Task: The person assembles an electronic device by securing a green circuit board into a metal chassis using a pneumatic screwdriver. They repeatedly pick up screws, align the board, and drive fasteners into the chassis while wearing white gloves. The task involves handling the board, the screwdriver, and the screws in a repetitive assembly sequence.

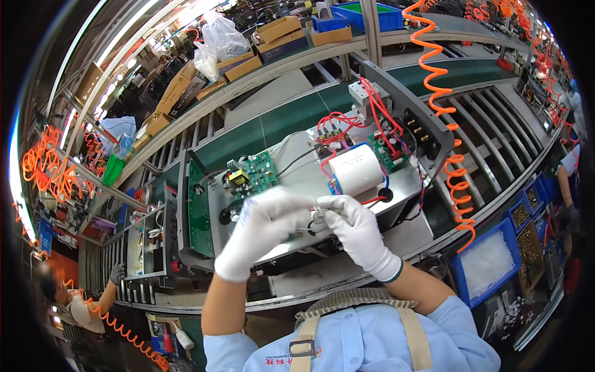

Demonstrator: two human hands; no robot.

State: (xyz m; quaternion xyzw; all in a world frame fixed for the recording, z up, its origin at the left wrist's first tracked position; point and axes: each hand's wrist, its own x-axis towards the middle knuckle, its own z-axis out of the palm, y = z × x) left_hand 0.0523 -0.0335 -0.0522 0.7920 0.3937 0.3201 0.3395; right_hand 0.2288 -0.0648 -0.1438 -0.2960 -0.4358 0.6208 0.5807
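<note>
Conveyor line: one roller track, with a green belt behind the work.
Chassis: one metal unit beneath and beyond the hands, two dark end panels upright.
Inside: three green boards and one white cylinder, which lies nearer the right panel.
Left hand: one white glove, blurred, fingers bent toward the other hand; cannot tell what they hold.
Right hand: one white glove, thumb and forefinger nearly together; cannot tell whether anything is pinched.
Right side: one blue tray, one near orange coiled hose.
</note>
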